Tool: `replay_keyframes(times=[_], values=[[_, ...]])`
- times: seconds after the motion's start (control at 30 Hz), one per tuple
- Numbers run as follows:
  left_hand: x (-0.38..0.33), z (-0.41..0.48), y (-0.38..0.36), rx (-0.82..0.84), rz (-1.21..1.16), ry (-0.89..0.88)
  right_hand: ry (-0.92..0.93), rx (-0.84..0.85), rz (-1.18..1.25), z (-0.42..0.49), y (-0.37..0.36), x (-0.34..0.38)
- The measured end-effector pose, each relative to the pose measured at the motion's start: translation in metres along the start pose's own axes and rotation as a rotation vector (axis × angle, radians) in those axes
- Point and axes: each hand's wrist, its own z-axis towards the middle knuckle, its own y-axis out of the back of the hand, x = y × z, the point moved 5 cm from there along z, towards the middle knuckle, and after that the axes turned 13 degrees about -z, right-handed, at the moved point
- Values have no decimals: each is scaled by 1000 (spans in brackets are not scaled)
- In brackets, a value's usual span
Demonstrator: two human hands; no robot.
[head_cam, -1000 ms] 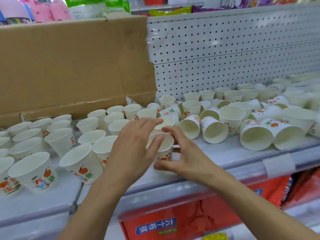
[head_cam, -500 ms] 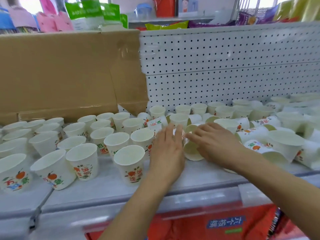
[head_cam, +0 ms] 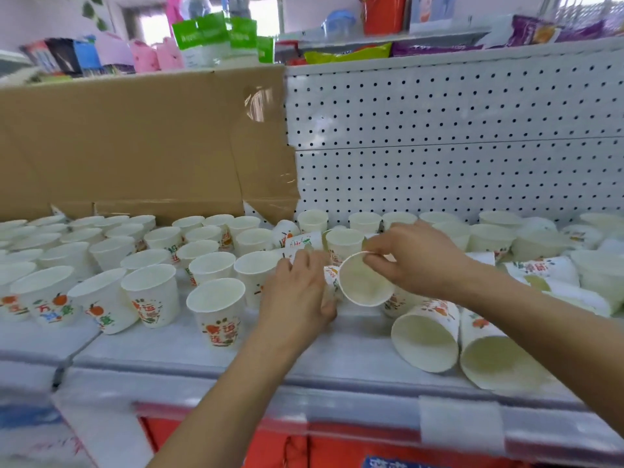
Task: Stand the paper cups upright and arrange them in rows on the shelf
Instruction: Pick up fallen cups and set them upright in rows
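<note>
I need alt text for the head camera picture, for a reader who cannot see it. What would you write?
Two bare hands hold one tilted paper cup above a white shelf: the right hand pinches its rim, the left hand grips its base. Upright cups stand in rows to the left; fallen cups lie on their sides to the right, before a pegboard and cardboard sheet.

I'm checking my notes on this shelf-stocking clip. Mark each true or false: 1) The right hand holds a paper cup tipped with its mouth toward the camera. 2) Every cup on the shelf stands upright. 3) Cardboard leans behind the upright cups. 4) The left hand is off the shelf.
1) True: the right hand pinches the rim of the tilted cup.
2) False: two fallen cups lie on their sides near the shelf front.
3) True: the cardboard stands behind them.
4) False: the left hand is over the shelf among the cups.
</note>
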Motion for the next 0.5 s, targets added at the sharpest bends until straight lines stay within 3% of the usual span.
replay_keyframes(times=[0.23, 0.5], values=[[-10, -33, 45, -1, -28, 122, 108, 212, 250, 12, -3, 4], [4, -16, 45, 211, 29, 128, 211, 348, 95, 19, -14, 26]])
